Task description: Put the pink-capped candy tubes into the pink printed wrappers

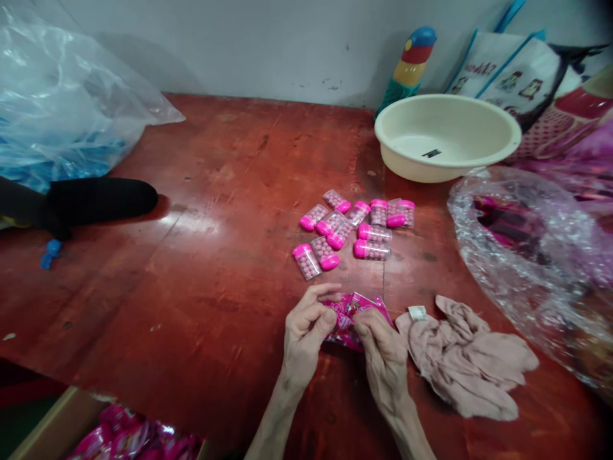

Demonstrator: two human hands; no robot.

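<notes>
Both my hands pinch a small pink printed packet (pixel 348 316) just above the red table (pixel 205 255) near its front edge. My left hand (pixel 306 335) grips the packet's left side with thumb and fingers. My right hand (pixel 380 354) holds its right side. Just beyond the packet lies a cluster of several clear little containers with pink caps (pixel 354 227), filled with pink beads and all on their sides.
A crumpled beige cloth (pixel 469 361) lies right of my hands. A cream basin (pixel 447 135) stands at the back right, with a clear plastic bag of pink items (pixel 531 255) in front of it. Another person's black sleeve (pixel 96 199) rests at left. A box of pink packets (pixel 129 437) sits below the table edge.
</notes>
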